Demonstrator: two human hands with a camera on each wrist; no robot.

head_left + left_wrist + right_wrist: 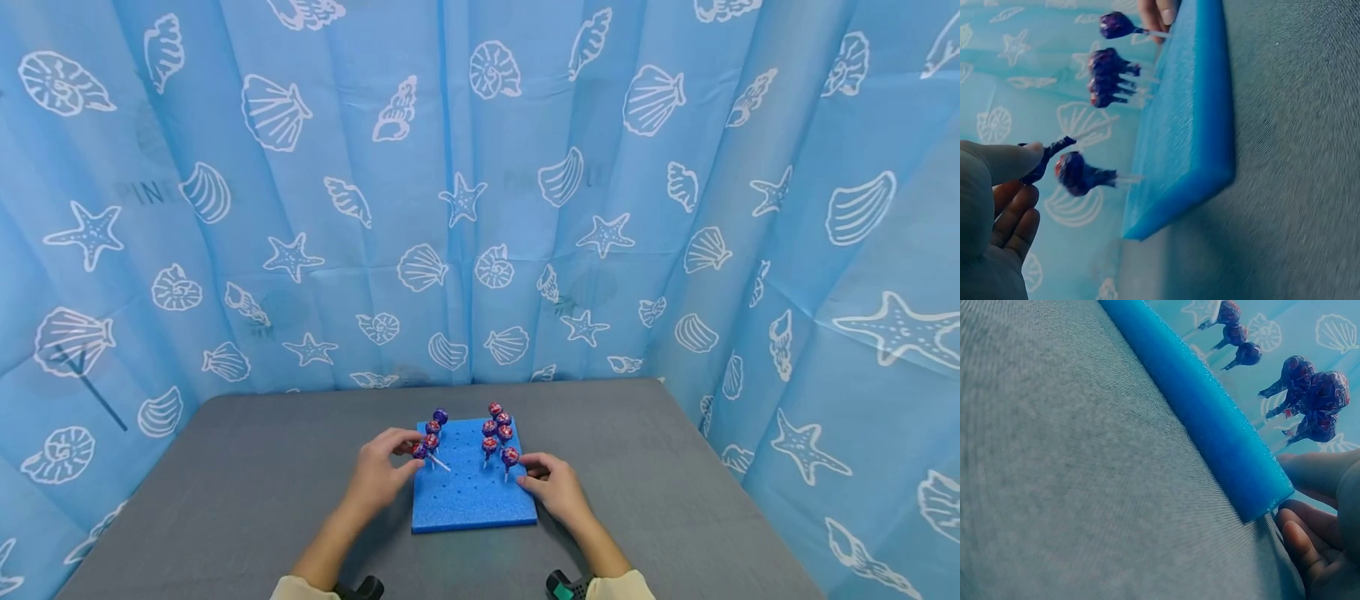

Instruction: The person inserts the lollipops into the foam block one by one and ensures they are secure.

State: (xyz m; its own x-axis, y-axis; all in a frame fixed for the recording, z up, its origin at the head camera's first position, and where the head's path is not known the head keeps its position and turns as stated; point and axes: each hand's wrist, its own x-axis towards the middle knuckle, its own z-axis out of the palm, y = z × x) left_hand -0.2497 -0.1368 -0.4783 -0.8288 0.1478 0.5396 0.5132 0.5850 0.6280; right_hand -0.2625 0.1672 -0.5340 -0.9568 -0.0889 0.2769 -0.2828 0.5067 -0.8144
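Observation:
My left hand pinches a lollipop between thumb and fingers. Its white stick slants toward a blue foam board and its tip is free in the left wrist view. Several wrapped lollipops stand along the board's left side, one purple lollipop farthest back. On the right half stands a second group, with a red and purple lollipop nearest me. My right hand holds the board's right edge, the thumb above and fingers curled below in the right wrist view. Part of the held lollipop's head is hidden by fingers.
The board lies flat on a grey table and has small holes in its top. A blue curtain with white shell prints hangs behind and at the sides. Dark wrist devices show at the bottom edge.

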